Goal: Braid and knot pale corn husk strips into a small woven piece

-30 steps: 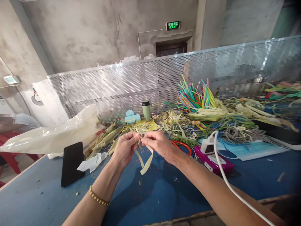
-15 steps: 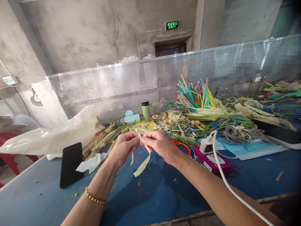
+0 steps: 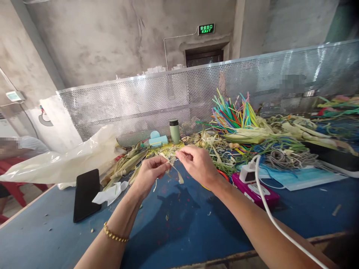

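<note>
Above the blue table, my left hand (image 3: 150, 175) pinches a pale corn husk strip (image 3: 180, 177) between thumb and fingertips. The strip's wider end dangles to the right of the fingers, and a thin tail (image 3: 155, 185) hangs below them. My right hand (image 3: 200, 166) is a short way to the right, apart from the strip. Its thumb and fingers are closed together, and whatever may be between them is too small to make out. Behind both hands lie dry husk scraps (image 3: 165, 151) on a yellow sheet.
A black phone (image 3: 86, 195) and crumpled white paper (image 3: 110, 193) lie left, by a plastic bag (image 3: 67, 160). A green bottle (image 3: 174, 131) stands behind. To the right are colourful pipe cleaners (image 3: 232, 112), a purple power bank (image 3: 259, 190) with a white cable (image 3: 265, 203), and a blue mask (image 3: 303, 178).
My right hand has come away from the strip and moved slightly right and up. The left hand keeps its pinch, and the strip's free end now swings further right.
</note>
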{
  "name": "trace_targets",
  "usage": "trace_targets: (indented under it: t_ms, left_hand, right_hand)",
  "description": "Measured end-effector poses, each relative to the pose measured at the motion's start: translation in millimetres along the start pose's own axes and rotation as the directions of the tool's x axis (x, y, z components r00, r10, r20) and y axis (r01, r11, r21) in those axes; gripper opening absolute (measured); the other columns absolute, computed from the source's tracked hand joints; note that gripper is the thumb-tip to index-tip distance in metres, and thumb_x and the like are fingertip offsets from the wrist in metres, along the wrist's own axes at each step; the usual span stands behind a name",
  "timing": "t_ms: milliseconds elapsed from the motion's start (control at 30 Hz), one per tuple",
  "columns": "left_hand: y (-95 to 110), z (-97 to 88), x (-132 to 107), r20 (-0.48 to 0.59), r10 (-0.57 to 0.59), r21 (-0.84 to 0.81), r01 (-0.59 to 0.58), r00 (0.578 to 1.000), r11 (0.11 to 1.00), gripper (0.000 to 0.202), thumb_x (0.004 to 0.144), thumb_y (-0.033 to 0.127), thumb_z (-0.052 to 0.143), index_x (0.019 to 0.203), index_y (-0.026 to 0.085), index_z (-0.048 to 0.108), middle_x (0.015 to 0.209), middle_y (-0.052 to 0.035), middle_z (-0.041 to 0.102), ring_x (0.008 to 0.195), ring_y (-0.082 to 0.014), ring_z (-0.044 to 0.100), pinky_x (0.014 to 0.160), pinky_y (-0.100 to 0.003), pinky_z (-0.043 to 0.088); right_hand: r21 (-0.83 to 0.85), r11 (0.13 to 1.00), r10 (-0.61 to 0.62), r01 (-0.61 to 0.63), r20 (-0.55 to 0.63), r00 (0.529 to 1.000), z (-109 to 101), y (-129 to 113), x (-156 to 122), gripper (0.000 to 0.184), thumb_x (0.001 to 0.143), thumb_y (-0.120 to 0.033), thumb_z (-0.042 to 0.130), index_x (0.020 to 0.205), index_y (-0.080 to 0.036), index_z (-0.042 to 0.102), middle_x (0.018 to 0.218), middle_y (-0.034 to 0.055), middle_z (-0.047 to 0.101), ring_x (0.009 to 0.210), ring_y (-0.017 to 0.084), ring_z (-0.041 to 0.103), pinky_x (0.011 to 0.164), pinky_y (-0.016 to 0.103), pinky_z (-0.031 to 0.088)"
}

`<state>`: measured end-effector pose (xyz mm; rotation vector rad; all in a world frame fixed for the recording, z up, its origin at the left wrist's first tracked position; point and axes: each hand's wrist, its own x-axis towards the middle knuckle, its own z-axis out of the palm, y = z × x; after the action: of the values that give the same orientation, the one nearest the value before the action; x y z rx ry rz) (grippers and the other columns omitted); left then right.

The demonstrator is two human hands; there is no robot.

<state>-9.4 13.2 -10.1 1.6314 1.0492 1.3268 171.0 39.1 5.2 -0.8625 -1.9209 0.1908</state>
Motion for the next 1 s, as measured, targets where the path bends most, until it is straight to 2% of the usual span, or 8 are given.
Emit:
trace_targets:
  t_ms: [67,133,233,400,533,700,833,1000]
  left_hand:
    - [1.3,1.1,-1.1,0.036,-0.020,0.036,0.019,0.999,0.999,0.019,0.076,0.031,0.069,0.071,0.013,0.067,0.058,0.0020,0.050,0.053,-0.0078,0.038,0.052,-0.024,0.027]
    - [2.0,2.1,-2.6,0.086,-0.036,0.053,0.032,0.996,0.998,0.020,0.074,0.033,0.070,0.072,0.013,0.069,0.059,0.0012,0.052,0.055,-0.0086,0.040,0.053,-0.024,0.029]
    - [2.1,2.7,-4.1,0.125,-0.064,0.077,0.055,0.990,0.996,0.021,0.072,0.033,0.072,0.076,0.012,0.071,0.061,0.0001,0.054,0.057,-0.0092,0.041,0.055,-0.024,0.032]
    - [0.4,0.3,-3.6,0.168,-0.058,0.096,0.042,0.984,0.994,0.024,0.076,0.036,0.070,0.075,0.012,0.071,0.062,-0.0003,0.054,0.058,-0.0095,0.042,0.056,-0.024,0.032]
    - [-0.4,-0.8,-2.6,0.158,-0.019,0.139,-0.003,0.987,0.990,0.027,0.079,0.039,0.067,0.072,0.013,0.069,0.056,0.0015,0.049,0.055,-0.0092,0.039,0.054,-0.024,0.029]
    - [1.1,0.2,-1.5,0.117,0.006,0.226,-0.032,0.993,0.974,0.029,0.080,0.039,0.064,0.066,0.013,0.064,0.052,0.0021,0.048,0.052,-0.0092,0.039,0.052,-0.024,0.028]
    - [1.1,0.5,-0.4,0.073,0.012,0.265,-0.031,0.997,0.964,0.030,0.080,0.039,0.063,0.061,0.015,0.061,0.050,0.0025,0.047,0.050,-0.0091,0.038,0.051,-0.024,0.027]
    - [-1.1,2.5,0.3,0.039,0.042,0.295,-0.051,0.998,0.954,0.023,0.081,0.037,0.062,0.074,0.015,0.066,0.051,0.0036,0.047,0.050,-0.0101,0.040,0.051,-0.024,0.031]
  right_hand:
    - [0.043,0.998,-0.045,0.045,-0.020,0.999,-2.2,0.4,0.9,0.030,0.090,-0.032,0.053,0.067,-0.015,0.062,0.069,0.0028,0.057,0.062,0.012,0.046,0.060,0.027,0.034]
    - [0.130,0.991,-0.033,0.019,0.111,0.993,-2.3,-0.5,0.7,0.025,0.088,-0.031,0.056,0.071,-0.016,0.065,0.072,0.0031,0.061,0.065,0.012,0.050,0.062,0.026,0.037]
    - [0.229,0.967,0.039,-0.108,0.287,0.957,0.2,-1.2,-0.3,0.015,0.083,-0.026,0.062,0.073,-0.015,0.066,0.067,0.0006,0.061,0.062,0.011,0.051,0.058,0.025,0.038]
    - [0.316,0.919,0.123,-0.234,0.333,0.935,0.3,2.1,-0.7,0.019,0.084,-0.029,0.061,0.071,-0.015,0.062,0.060,-0.0016,0.056,0.053,0.008,0.048,0.053,0.024,0.037]
    - [0.335,0.901,0.122,-0.275,0.414,0.902,-3.0,3.0,-0.7,0.020,0.088,-0.030,0.058,0.076,-0.015,0.062,0.056,-0.0030,0.054,0.046,0.007,0.046,0.050,0.024,0.035]
    - [0.331,0.918,0.057,-0.218,0.434,0.899,-5.2,2.5,0.3,0.008,0.083,-0.021,0.062,0.082,-0.014,0.066,0.060,-0.0027,0.055,0.053,0.008,0.047,0.050,0.022,0.035]
    - [0.326,0.924,0.059,-0.201,0.396,0.916,-5.8,2.6,1.2,0.007,0.082,-0.018,0.061,0.079,-0.013,0.067,0.063,-0.0018,0.057,0.055,0.008,0.047,0.053,0.022,0.036]
    - [0.324,0.933,0.039,-0.159,0.346,0.937,-2.5,6.2,0.8,0.009,0.081,-0.017,0.060,0.075,-0.014,0.065,0.064,-0.0015,0.058,0.056,0.008,0.047,0.055,0.022,0.038]
